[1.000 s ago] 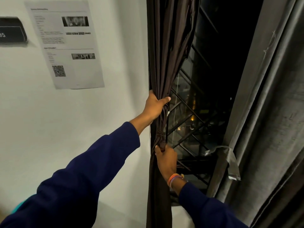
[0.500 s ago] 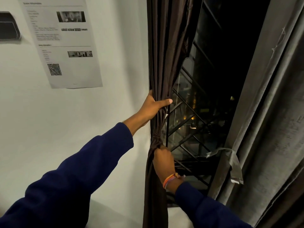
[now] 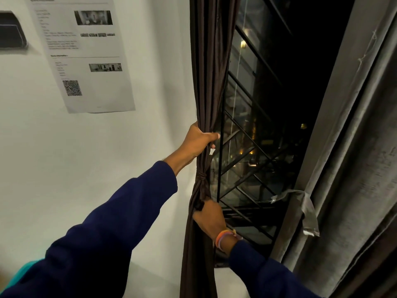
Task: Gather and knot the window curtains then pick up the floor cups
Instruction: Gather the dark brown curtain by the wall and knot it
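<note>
**Left curtain knotted, being cinched; right curtain and cups still open**

Dark brown curtain (image 3: 207,82) hangs centre frame along the left edge of the window (image 3: 268,125), gathered into a tight rope. Knot (image 3: 200,179) is formed, mid-frame, between the two hands.

Left hand (image 3: 198,139) is wrapped around the bundle above the knot, thumb across the front, fingers closed on fabric. Right hand (image 3: 209,218) is clenched on the tail just below the knot. Looks like tension applied across the knot to snug it, so this step reads as nearly done.

Grey curtain (image 3: 354,147) at the right of frame hangs loose. A strip of grey tape (image 3: 305,211) dangles from its edge; no knot visible there. Judging by that, it's still to do.

Floor cups: not in frame, can't tell where they are. Pickup presumably untouched.

Rough progress: under half.
</note>
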